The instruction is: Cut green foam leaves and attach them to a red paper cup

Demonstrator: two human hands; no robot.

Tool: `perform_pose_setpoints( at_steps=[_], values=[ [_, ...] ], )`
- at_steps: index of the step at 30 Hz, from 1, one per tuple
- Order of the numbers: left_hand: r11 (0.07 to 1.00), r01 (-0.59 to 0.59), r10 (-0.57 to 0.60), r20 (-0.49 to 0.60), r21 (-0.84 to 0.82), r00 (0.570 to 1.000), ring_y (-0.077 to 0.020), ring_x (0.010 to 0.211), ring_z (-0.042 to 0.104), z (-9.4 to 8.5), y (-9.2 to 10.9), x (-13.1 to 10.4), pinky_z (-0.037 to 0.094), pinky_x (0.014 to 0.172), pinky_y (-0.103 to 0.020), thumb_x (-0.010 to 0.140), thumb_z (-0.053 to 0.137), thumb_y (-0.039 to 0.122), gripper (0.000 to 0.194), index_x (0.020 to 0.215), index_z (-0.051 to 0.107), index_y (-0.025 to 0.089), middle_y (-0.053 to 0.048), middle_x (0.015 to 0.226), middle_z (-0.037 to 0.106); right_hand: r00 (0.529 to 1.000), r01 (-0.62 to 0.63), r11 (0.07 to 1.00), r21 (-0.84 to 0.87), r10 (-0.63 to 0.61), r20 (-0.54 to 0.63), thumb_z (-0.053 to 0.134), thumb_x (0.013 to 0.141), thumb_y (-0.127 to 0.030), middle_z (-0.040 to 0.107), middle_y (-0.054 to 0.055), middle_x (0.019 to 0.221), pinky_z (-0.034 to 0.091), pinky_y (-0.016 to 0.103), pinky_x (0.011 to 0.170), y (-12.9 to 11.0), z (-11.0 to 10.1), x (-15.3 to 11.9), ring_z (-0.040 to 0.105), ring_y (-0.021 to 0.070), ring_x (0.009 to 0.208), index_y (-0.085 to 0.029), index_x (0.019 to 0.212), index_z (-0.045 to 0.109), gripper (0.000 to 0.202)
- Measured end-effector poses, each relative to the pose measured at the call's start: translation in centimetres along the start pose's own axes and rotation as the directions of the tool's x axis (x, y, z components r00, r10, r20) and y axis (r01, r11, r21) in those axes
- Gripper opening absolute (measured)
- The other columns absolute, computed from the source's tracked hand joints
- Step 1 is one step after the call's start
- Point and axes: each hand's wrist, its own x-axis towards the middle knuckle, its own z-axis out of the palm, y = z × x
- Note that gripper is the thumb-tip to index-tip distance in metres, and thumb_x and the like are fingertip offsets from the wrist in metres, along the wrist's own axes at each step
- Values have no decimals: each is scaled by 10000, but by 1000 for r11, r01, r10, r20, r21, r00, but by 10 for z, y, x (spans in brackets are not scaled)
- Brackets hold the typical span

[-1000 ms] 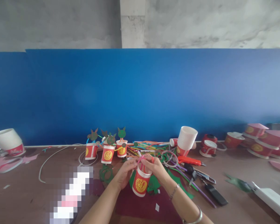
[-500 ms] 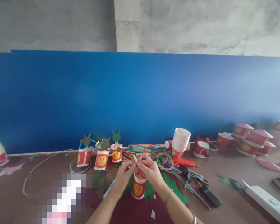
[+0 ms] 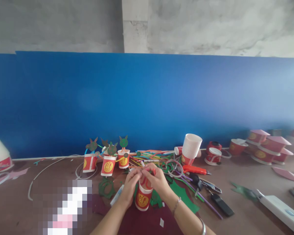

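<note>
My left hand (image 3: 131,184) and my right hand (image 3: 156,180) meet fingertip to fingertip above a red paper cup (image 3: 143,198) with a yellow emblem. Both are closed in a pinch on a thin pinkish-red straw (image 3: 154,170), mostly hidden by the fingers. A small white tip (image 3: 142,163) pokes up between them; what it belongs to is hard to tell. The cup stands upright on a dark red sheet, its top partly covered by my hands. Green paper scraps (image 3: 182,195) lie around it.
Cup figures with green animal heads (image 3: 108,165) stand at the back left. Behind my hands lie coloured straws (image 3: 151,156). To the right are stacked white cups (image 3: 191,147), an orange-red tool (image 3: 195,169), keys (image 3: 197,181) and a white glue gun (image 3: 279,209).
The cup under my hands has shifted slightly left and down. My fingertips have drawn closer together, covering more of the pink piece. The whole view has shifted a little.
</note>
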Motion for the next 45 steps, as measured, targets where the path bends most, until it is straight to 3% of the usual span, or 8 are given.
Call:
perform_pose_setpoints(
  at_steps=[7,15,21,30,33,37,41,45],
  values=[
    [989,58,-63,-31,-135,998,-145,643,560,11,-7,-6,413,647,-261,690,682,381,234,709,593,165,7,681,603,991,129,986,-109,-131,-13,526,784,-220,561,35,797,439,283,735,-1,-1,-2,556,166,765,-190,618,517,168],
    [989,45,-54,-60,-138,997,-182,704,615,15,-5,-5,452,694,-286,692,686,369,239,793,650,155,-33,764,666,1000,6,995,-96,-6,3,561,730,-232,559,14,696,428,277,700,7,-5,3,538,168,721,-186,591,546,147],
    [989,39,-55,-107,-145,993,-189,716,628,16,-6,-5,455,694,-287,677,696,350,246,826,658,158,-41,780,683,996,-82,995,-61,80,-38,564,703,-214,593,32,743,429,295,727,6,-3,2,554,179,741,-177,570,551,139],
    [981,83,-97,-73,-176,993,-176,734,613,12,-12,3,451,649,-275,584,712,236,237,530,496,155,-47,946,673,984,-178,979,-97,176,-26,577,581,-131,636,55,793,428,292,701,6,-2,3,580,190,743,-161,478,526,118],
    [979,97,-112,-76,-182,991,-148,655,591,12,-9,3,439,617,-264,575,702,239,281,512,439,162,-32,859,677,965,-263,965,-7,263,-14,618,633,-216,639,33,682,422,273,615,4,-1,1,566,163,636,-150,563,579,103],
    [976,68,-105,-169,-208,980,-101,496,517,9,-5,4,401,543,-237,563,707,270,311,512,417,170,23,590,602,965,-263,953,149,261,35,607,721,-440,666,36,693,436,270,619,-1,-8,2,594,179,677,-146,751,666,301],
    [970,41,-115,-302,-240,946,-88,439,487,3,-2,8,378,517,-230,504,723,223,310,468,421,165,47,474,537,947,-264,954,141,285,-152,609,705,-498,683,59,835,445,274,627,0,-24,9,597,216,802,-165,827,679,362],
    [971,129,-184,-280,-202,942,-136,509,563,1,2,9,415,564,-260,499,743,232,251,494,504,154,2,523,603,907,-253,960,117,278,-317,629,666,-439,648,39,675,417,271,547,3,-39,18,566,189,645,-170,726,653,277]
  ],
)
